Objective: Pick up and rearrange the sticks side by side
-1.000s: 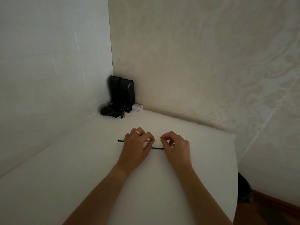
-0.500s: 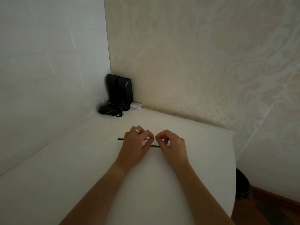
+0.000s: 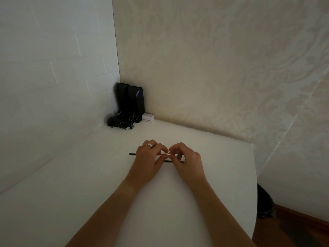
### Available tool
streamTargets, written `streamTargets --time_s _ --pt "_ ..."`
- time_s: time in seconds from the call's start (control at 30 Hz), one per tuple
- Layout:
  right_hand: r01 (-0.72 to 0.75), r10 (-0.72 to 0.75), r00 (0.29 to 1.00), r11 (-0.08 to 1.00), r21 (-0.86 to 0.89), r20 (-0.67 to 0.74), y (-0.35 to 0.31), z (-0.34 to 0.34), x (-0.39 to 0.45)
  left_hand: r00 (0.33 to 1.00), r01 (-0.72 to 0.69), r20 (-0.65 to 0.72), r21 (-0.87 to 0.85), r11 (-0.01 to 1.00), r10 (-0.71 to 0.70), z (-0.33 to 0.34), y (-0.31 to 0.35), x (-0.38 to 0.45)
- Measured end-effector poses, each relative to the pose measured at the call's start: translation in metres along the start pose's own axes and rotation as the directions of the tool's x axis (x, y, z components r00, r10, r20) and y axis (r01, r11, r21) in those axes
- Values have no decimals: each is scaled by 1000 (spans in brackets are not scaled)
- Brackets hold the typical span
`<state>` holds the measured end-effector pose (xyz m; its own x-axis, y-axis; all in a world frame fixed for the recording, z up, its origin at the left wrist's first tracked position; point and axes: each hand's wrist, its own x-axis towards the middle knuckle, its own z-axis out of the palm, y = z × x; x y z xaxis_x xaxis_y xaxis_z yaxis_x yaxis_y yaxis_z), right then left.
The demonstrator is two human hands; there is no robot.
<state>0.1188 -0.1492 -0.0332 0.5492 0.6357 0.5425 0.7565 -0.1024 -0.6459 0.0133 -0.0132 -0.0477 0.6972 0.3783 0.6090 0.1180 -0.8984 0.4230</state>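
Both hands meet over the middle of a white table (image 3: 92, 184). My left hand (image 3: 147, 157), with a ring on one finger, pinches a thin reddish stick with a small gold tip (image 3: 164, 154). My right hand (image 3: 187, 160) pinches the same gold tip from the other side, fingertips nearly touching the left hand's. A thin black pencil-like rod (image 3: 132, 154) lies flat on the table under both hands; its left end sticks out past the left hand, and a short stretch shows between the hands.
Two black speakers (image 3: 130, 102) stand in the far corner with a dark bundle of cable (image 3: 117, 122) in front and a small white box (image 3: 148, 117) beside them. Walls close the left and back. The table's right edge (image 3: 254, 175) drops to a wooden floor.
My right hand has moved left toward the left hand, so the fingertips now meet at the gold tip. The black rod on the table has stayed put.
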Motion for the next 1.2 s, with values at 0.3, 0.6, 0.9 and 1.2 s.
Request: streamTargets --time_s 0.3,0.6,0.9,1.2 --pt "-6 7 1000 998 -65 10 6 5 0 999 -19 35 -96 995 22 0 -1 0" --pt "38 -27 998 980 -195 62 7 11 -2 999 -38 22 -22 999 38 -2 1 -1" --pt "8 9 998 956 -292 55 6 12 -2 998 -48 26 -42 998 49 1 -2 1" --pt "7 6 999 950 -312 40 7 13 -2 999 -40 31 -32 999 41 2 -4 1"
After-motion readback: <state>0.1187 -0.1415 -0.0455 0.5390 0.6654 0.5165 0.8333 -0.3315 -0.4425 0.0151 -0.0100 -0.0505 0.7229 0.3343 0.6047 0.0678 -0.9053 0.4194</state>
